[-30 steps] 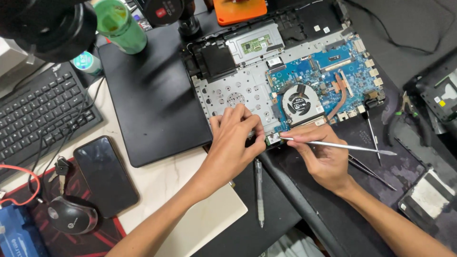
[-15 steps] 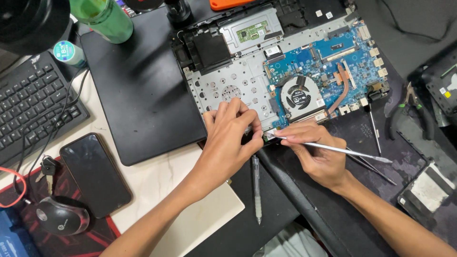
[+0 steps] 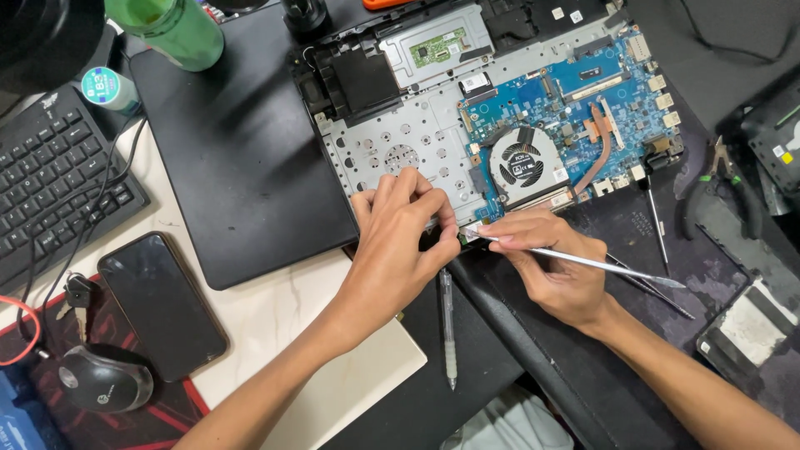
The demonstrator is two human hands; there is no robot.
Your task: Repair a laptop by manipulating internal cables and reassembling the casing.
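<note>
the left hand [image 3: 398, 237] rests curled, fingers together, on the near edge of the opened laptop chassis [image 3: 417, 142]. the right hand [image 3: 554, 267] has its fingers pinched on a thin metal pry tool [image 3: 583, 262], tip at that edge, near the fan [image 3: 522, 162].

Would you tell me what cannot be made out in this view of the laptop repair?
Head view only:
- Tip of the metal spudger: hidden between the left hand and right hand.
- The part it touches: covered by the fingers.
- Green bottle: top cut off by the frame edge.
- Motherboard components: too small to identify.
</note>
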